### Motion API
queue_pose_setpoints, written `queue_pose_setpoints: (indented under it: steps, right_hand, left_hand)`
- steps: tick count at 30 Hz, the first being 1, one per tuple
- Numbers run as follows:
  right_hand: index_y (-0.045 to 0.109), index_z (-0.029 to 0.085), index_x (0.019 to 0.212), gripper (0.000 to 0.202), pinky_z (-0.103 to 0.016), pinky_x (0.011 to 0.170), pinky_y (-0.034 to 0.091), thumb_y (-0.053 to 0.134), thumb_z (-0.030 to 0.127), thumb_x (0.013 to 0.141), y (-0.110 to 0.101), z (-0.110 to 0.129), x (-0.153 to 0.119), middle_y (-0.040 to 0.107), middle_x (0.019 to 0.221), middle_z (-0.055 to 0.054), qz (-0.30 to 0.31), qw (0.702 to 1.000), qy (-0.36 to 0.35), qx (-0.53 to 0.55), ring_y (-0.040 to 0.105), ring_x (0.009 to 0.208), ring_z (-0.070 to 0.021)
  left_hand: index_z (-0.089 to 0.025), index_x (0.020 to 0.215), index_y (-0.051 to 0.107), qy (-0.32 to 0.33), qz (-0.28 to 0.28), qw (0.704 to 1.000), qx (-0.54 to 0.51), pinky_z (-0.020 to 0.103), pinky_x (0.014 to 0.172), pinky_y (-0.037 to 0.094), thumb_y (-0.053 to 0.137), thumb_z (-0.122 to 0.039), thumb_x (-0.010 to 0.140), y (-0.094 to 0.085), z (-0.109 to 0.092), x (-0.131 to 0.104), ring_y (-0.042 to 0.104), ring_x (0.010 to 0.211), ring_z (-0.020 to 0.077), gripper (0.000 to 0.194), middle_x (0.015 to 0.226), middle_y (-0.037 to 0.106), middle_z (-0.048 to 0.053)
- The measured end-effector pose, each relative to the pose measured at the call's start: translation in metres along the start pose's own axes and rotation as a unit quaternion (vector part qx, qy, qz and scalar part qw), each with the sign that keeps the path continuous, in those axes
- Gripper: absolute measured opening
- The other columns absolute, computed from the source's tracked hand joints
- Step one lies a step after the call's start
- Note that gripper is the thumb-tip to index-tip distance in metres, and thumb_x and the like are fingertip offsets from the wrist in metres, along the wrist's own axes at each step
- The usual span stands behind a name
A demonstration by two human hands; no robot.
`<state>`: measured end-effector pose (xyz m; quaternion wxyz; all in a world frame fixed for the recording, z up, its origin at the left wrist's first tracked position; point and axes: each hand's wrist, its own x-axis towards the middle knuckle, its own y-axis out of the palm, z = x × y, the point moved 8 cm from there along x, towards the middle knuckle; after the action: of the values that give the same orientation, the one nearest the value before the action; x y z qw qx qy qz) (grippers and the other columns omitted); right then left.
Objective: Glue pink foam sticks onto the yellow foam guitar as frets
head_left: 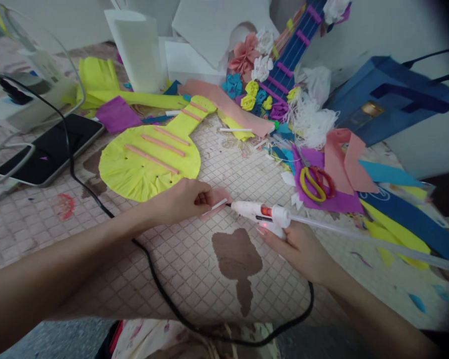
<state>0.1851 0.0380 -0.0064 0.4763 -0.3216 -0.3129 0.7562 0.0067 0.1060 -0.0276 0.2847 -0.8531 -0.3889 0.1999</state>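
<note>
My right hand (299, 244) is wrapped round the grip of a white glue gun (262, 214), a long clear glue stick trailing from its back. The gun's nozzle touches or nearly touches the end of a thin white stick (220, 203) lying on a small pink paper piece (211, 212). My left hand (194, 199) is closed at the fingertips on the left part of that pink piece. Just behind my left hand lies a yellow paddle-shaped piece (149, 159) with several pink strips across it.
A black cable (153, 279) loops across the front. Phone (52, 149) and power strip (22, 104) lie left. Red-yellow scissors (316, 184) rest on purple paper at right, near a blue bag (389, 99). A blue guitar-shaped piece (284, 65) with paper flowers stands behind.
</note>
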Motion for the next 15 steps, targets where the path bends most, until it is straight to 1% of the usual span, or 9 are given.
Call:
queue_pose_setpoints:
  steps: [3,5,7,9,10,12,15]
  right_hand:
    - [0.062,0.019,0.093,0.026,-0.034,0.070,0.048,0.045,0.039,0.089,-0.004,-0.003,0.000,0.066,0.076,-0.005,-0.019,1.000,-0.008,0.005,0.061,0.080,-0.0243]
    - [0.062,0.020,0.088,0.025,-0.031,0.063,0.046,0.046,0.039,0.088,-0.010,-0.007,0.001,0.063,0.070,-0.003,-0.049,0.999,-0.008,0.020,0.059,0.070,-0.0211]
    - [0.059,0.020,0.076,0.027,-0.028,0.053,0.041,0.047,0.041,0.087,-0.016,-0.016,0.003,0.054,0.056,0.000,-0.081,0.996,0.014,0.043,0.052,0.055,-0.0166]
    - [0.052,0.020,0.063,0.034,-0.025,0.045,0.034,0.047,0.044,0.086,-0.020,-0.027,0.006,0.043,0.048,0.003,-0.106,0.991,0.044,0.072,0.043,0.046,-0.0127]
    - [0.049,0.019,0.060,0.036,-0.024,0.042,0.031,0.047,0.045,0.086,-0.020,-0.033,0.007,0.040,0.047,0.003,-0.113,0.988,0.059,0.086,0.040,0.045,-0.0113]
    - [0.047,0.019,0.059,0.038,-0.023,0.040,0.027,0.047,0.047,0.085,-0.020,-0.042,0.010,0.037,0.047,0.004,-0.122,0.983,0.079,0.111,0.037,0.044,-0.0098]
    - [0.045,0.019,0.059,0.038,-0.022,0.040,0.025,0.049,0.048,0.083,-0.020,-0.049,0.015,0.036,0.048,0.005,-0.131,0.980,0.086,0.123,0.035,0.044,-0.0087]
  left_hand:
    - [-0.015,0.074,0.060,0.000,-0.003,1.000,0.006,0.020,0.051,0.036,0.052,-0.026,0.076,0.000,-0.001,0.000,0.053,0.056,0.0097,0.014,0.063,0.062,-0.001]
    - [-0.015,0.074,0.060,-0.005,-0.006,1.000,0.014,0.020,0.051,0.037,0.053,-0.026,0.076,-0.001,-0.001,0.000,0.054,0.057,0.0100,0.013,0.064,0.061,-0.001]
    - [-0.015,0.076,0.061,-0.012,-0.004,1.000,0.020,0.020,0.052,0.038,0.053,-0.024,0.075,0.000,0.001,0.000,0.054,0.057,0.0101,0.012,0.065,0.061,-0.001]
    - [-0.015,0.077,0.060,-0.014,-0.004,1.000,0.021,0.020,0.052,0.038,0.053,-0.023,0.075,0.000,0.001,0.000,0.054,0.057,0.0098,0.011,0.065,0.061,-0.001]
    - [-0.015,0.077,0.060,-0.012,-0.004,1.000,0.019,0.020,0.053,0.038,0.053,-0.023,0.075,0.000,0.001,-0.001,0.054,0.057,0.0098,0.010,0.065,0.061,-0.001]
    - [-0.015,0.077,0.059,-0.007,-0.001,1.000,0.016,0.020,0.053,0.038,0.052,-0.023,0.076,0.001,0.001,-0.001,0.054,0.059,0.0100,0.010,0.067,0.061,-0.001]
    - [-0.016,0.077,0.059,-0.006,0.009,1.000,0.019,0.020,0.054,0.038,0.051,-0.023,0.077,0.002,0.000,-0.001,0.055,0.061,0.0107,0.011,0.068,0.061,0.000]
